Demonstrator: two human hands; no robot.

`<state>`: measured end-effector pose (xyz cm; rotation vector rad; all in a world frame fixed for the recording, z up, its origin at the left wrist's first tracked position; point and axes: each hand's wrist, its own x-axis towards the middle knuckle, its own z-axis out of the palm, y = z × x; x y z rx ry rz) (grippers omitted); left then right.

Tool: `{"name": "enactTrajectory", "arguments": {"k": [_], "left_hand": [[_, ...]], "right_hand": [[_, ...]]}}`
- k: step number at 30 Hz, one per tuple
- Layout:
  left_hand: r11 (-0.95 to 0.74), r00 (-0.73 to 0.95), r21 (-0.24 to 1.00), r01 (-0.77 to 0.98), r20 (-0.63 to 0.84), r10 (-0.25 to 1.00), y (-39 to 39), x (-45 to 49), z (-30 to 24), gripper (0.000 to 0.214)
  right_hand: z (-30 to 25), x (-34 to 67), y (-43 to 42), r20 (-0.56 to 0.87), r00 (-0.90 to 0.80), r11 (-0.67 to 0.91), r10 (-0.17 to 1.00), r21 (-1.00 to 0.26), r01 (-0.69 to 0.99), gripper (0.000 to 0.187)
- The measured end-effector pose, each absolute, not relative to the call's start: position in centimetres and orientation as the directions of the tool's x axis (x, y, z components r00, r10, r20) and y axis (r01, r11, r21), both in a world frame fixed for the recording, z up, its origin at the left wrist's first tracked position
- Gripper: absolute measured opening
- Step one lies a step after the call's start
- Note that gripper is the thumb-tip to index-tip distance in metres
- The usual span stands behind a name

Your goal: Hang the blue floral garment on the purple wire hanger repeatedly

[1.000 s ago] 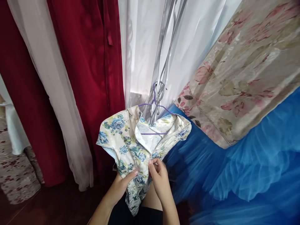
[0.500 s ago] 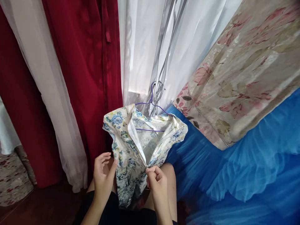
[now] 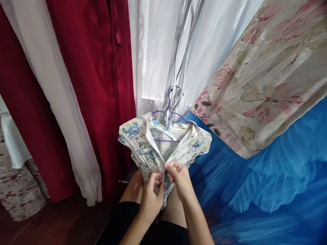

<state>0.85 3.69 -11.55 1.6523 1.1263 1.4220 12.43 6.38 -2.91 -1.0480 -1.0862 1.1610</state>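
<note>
A white sleeveless-looking dress [image 3: 143,131] with blue and yellow flowers hangs on a purple wire hanger [image 3: 169,108] above my bare knees. Its V-shaped opening is parted at the top and comes together at my fingers. My right hand [image 3: 177,175] pinches the bottom of that opening, at what looks like a zipper; the pull itself is hidden by the fingertips. Just below, my left hand [image 3: 153,194] grips the fabric along the closure between thumb and fingers. The lower part of the dress is mostly covered by my hands and forearms.
Long red cloth [image 3: 94,85] and a sheer white panel [image 3: 61,88] hang at left. Behind the hanger are white fabric [image 3: 153,51] and grey ribbons [image 3: 178,61]. At right, a pink-flowered beige cloth [image 3: 268,88] hangs over blue tulle [image 3: 276,183].
My left hand has come from beside the dress to grip the fabric below my right hand. My right hand has moved upward with the closure, and the opening is shorter.
</note>
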Motion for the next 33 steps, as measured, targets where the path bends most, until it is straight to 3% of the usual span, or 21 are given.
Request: {"name": "enactTrajectory", "arguments": {"k": [2, 10, 16, 20, 23, 27, 33], "left_hand": [[-0.396, 0.042, 0.892, 0.218, 0.397, 0.917, 3.9, 1.0, -11.6, 0.011], [-0.426, 0.147, 0.871, 0.243, 0.401, 0.904, 4.0, 0.5, -13.1, 0.006], [-0.509, 0.210, 0.802, 0.313, 0.464, 0.861, 6.7, -2.6, -11.2, 0.010], [-0.686, 0.101, 0.656, 0.314, 0.696, 0.711, 10.5, -3.7, -2.6, 0.021], [-0.797, 0.185, 0.503, 0.335, 0.794, 0.579, 12.8, -3.2, 3.8, 0.036], [-0.867, 0.307, 0.333, 0.370, 0.837, 0.452, 14.3, -1.8, 7.2, 0.014], [-0.865, 0.115, 0.263, 0.427, 0.933, 0.340, 14.5, -1.8, 7.9, 0.012]], "right_hand": [[0.0, 13.2, 9.0, 0.153, 0.109, 0.170, 0.982, -0.970, -0.173, 0.042], [9.8, 14.1, 13.4, 0.319, 0.126, 0.340, 0.939, -0.914, -0.222, 0.026], [7.8, 14.0, 11.5, 0.279, 0.102, 0.295, 0.955, -0.927, -0.231, 0.022], [6.9, 14.2, 10.8, 0.304, 0.120, 0.323, 0.945, -0.925, -0.202, 0.021], [7.2, 14.4, 10.2, 0.349, 0.111, 0.364, 0.931, -0.915, -0.177, 0.020], [7.4, 14.0, 10.5, 0.386, 0.064, 0.390, 0.920, -0.896, -0.213, 0.024], [4.0, 12.4, 13.4, 0.353, 0.100, 0.364, 0.930, -0.923, -0.128, 0.029]]}}
